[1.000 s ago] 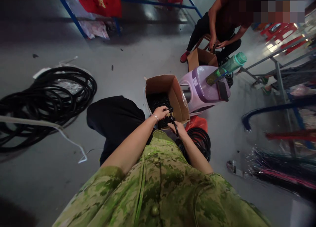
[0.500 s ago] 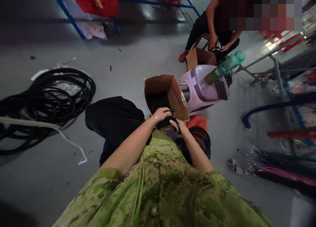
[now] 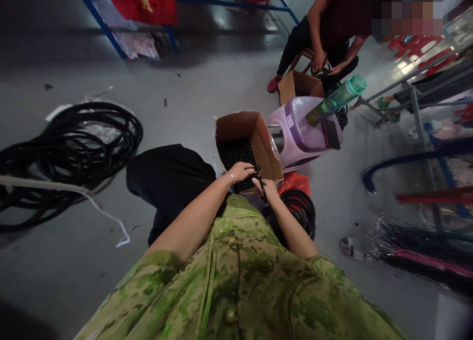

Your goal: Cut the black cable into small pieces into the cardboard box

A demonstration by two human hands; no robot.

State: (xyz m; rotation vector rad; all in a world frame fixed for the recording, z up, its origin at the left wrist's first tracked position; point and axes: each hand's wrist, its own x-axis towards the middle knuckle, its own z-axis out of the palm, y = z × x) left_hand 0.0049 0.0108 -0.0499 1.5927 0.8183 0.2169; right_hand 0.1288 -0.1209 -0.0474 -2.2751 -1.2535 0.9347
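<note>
Over the near edge of an open cardboard box (image 3: 268,155), my two hands are close together. My left hand (image 3: 242,171), with a bracelet at its wrist, is closed, its fingertips pinching at the upper end of a thin black cable (image 3: 263,188). The cable curves down across my right hand (image 3: 271,189), which is closed around it. What exactly lies between the left fingertips is too small to make out. Inside the box is a heap of small black pieces (image 3: 236,153). A coil of black cable (image 3: 297,207) lies beneath my right forearm.
A purple stool (image 3: 303,133) beyond the box bears a green bottle (image 3: 338,101) and a dark phone-like slab (image 3: 331,135). Big black hose coils (image 3: 74,148) lie on the left floor. A co-worker (image 3: 314,34) sits behind another box (image 3: 301,84). Metal racks (image 3: 416,108) stand right.
My right hand has shifted slightly left and the black cable looks straighter in it. The left hand stays nearly in place. Someone's foot shows more clearly by the rack at right.
</note>
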